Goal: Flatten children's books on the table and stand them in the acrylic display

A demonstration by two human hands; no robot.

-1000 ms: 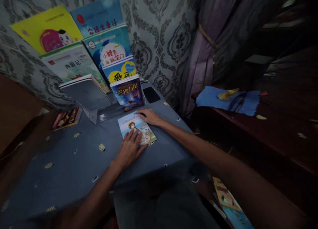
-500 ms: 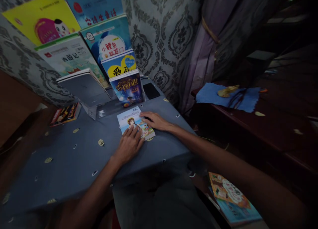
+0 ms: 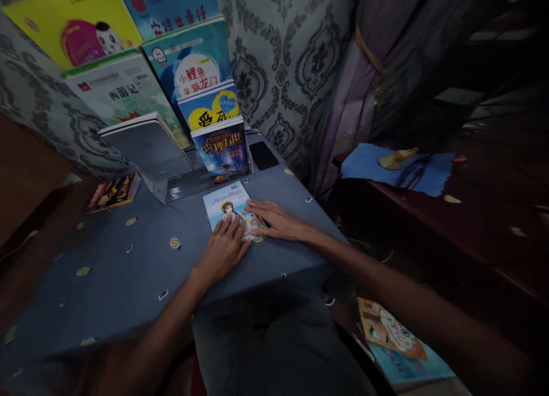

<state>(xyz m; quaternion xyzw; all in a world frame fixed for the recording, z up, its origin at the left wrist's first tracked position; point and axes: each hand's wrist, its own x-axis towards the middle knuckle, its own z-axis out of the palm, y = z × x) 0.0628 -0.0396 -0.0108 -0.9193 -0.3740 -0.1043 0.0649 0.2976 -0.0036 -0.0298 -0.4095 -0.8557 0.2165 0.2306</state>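
Left hand (image 3: 223, 241) and right hand (image 3: 277, 220), fingers extended and uncurled, rest on the near and right parts of a book (image 3: 218, 199), flat at right on the table (image 3: 141, 284), near of upright books (image 3: 223, 153). Light, even pressure should avoid creasing.

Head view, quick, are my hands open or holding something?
Left hand: open, palm down on the yellow-hatted-girl paperback.
Right hand: open, fingers at the same paperback's right side.

Looks like smooth paper on the book (image 3: 228, 206), matt cloth over the bench (image 3: 124, 287), clear glossy plastic in the stand (image 3: 183, 191).
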